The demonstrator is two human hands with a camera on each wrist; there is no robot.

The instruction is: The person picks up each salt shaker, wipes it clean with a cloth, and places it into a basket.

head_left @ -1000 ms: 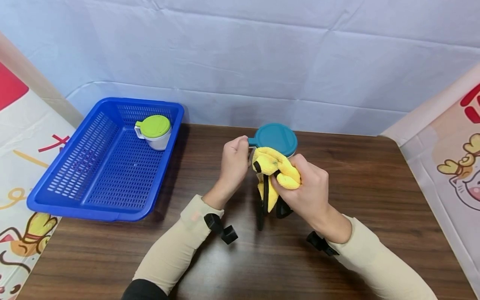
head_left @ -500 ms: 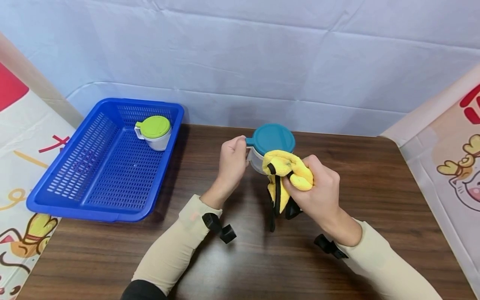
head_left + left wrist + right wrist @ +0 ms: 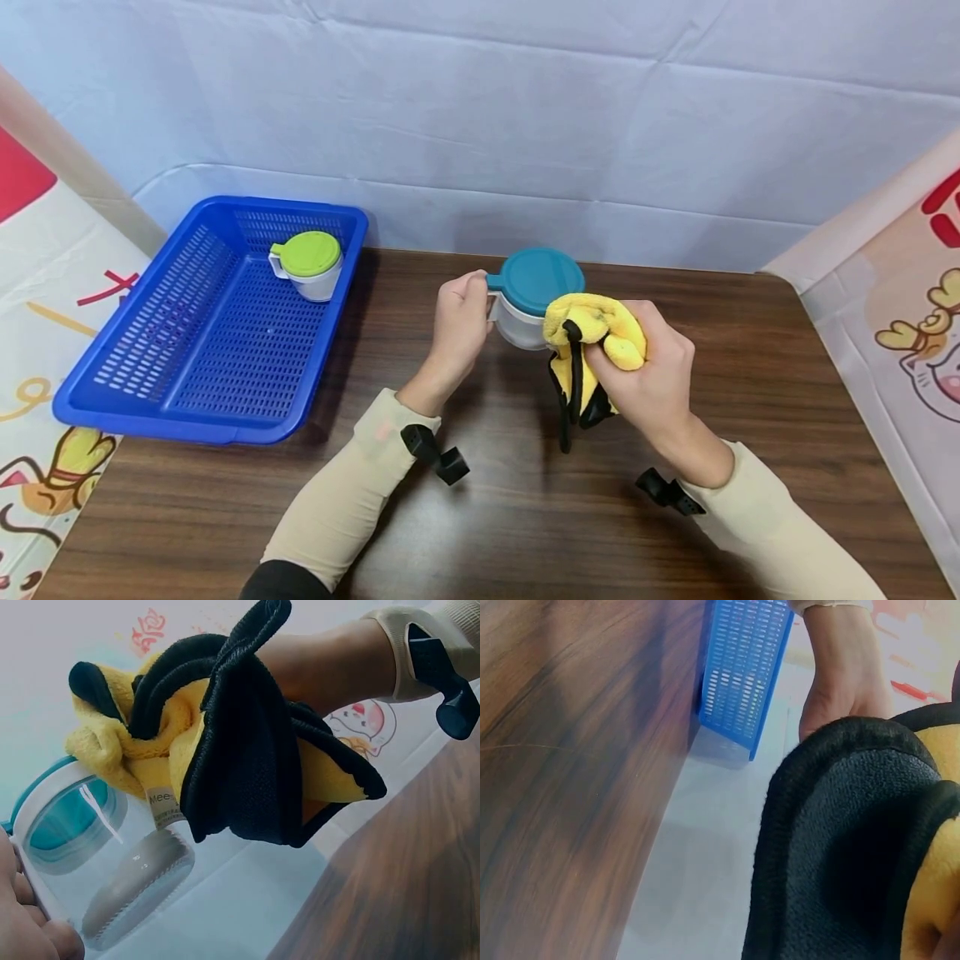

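Observation:
My left hand grips the handle of a clear jar with a white rim and a flat teal lid. The lid is down on the jar. In my right hand is a bunched yellow cleaning cloth with black edging and a black side. It lies against or just in front of the jar's right side; whether they touch is hard to tell. The left wrist view shows the jar's clear wall and base, with the cloth beside it. Black cloth covers much of the right wrist view.
A blue perforated basket stands on the left of the brown wooden table. Inside its far right corner sits a smaller jar with a green lid. A pale sheet hangs behind the table.
My right hand has moved right with the cloth, uncovering more of the jar's front. The jar and left hand have shifted slightly left.

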